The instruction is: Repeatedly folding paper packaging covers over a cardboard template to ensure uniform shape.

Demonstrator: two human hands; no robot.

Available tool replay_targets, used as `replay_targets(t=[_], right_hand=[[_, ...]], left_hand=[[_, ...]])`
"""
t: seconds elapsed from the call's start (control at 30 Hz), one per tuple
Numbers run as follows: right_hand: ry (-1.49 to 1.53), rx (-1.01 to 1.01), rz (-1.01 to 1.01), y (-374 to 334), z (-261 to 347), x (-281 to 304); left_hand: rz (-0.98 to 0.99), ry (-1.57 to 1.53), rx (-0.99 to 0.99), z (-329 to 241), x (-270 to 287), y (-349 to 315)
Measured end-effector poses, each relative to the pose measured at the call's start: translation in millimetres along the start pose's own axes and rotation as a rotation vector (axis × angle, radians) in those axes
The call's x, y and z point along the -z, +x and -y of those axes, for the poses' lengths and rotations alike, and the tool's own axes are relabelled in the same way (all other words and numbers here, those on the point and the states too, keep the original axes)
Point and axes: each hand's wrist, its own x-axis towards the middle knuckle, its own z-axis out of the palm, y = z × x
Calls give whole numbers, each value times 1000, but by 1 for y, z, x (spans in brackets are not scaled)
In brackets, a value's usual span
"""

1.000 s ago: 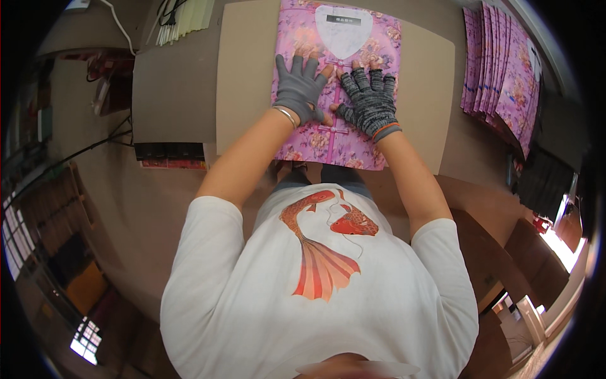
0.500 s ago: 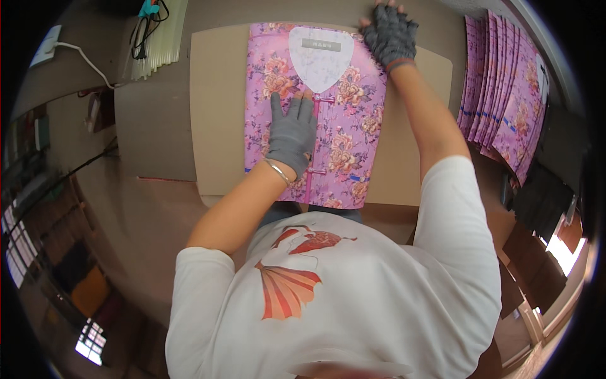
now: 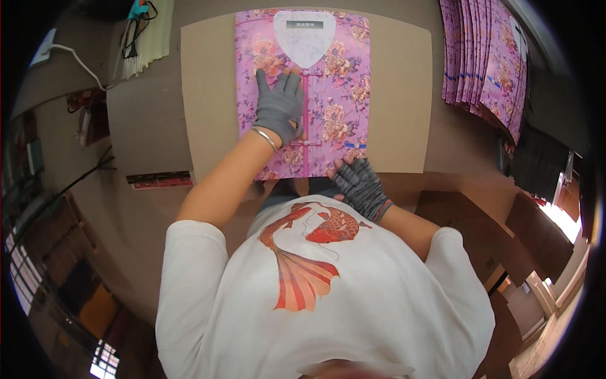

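A pink-purple floral folded garment [image 3: 346, 120] lies on a tan board [image 3: 401, 95], its pale neck panel at the far end. Dark pink knot fastenings run down its middle. I cannot tell if it is cloth or a printed sheet. My left hand [image 3: 278, 107], in a grey fingerless glove, rests flat on the garment's left half with fingers spread. My right hand [image 3: 361, 186], in a mottled dark grey fingerless glove, is at the garment's near right edge. Its fingertips reach that edge, with thumb and fingers apart.
A stack of similar floral pieces [image 3: 486, 60] stands at the far right. Far left are pale strips [image 3: 151, 41] with a teal-handled tool [image 3: 137, 9] on them, and a white cable [image 3: 82, 63]. A grey-brown panel [image 3: 145, 132] adjoins the board's left side.
My right hand has come from the garment's far right corner down to its near edge. My left hand stays flat on the garment. The whole view has shifted slightly.
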Motion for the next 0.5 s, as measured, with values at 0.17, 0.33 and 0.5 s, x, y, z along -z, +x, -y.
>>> replay_targets(t=[0.17, 0.33, 0.5], right_hand=[[-54, -284, -133, 114, -38, 41], [-134, -323, -146, 139, -67, 3], [-98, -327, -83, 142, -69, -1]], left_hand=[[51, -29, -30, 10, 7, -5], [-98, -29, -125, 34, -11, -3], [-707, -161, -149, 112, -66, 83]])
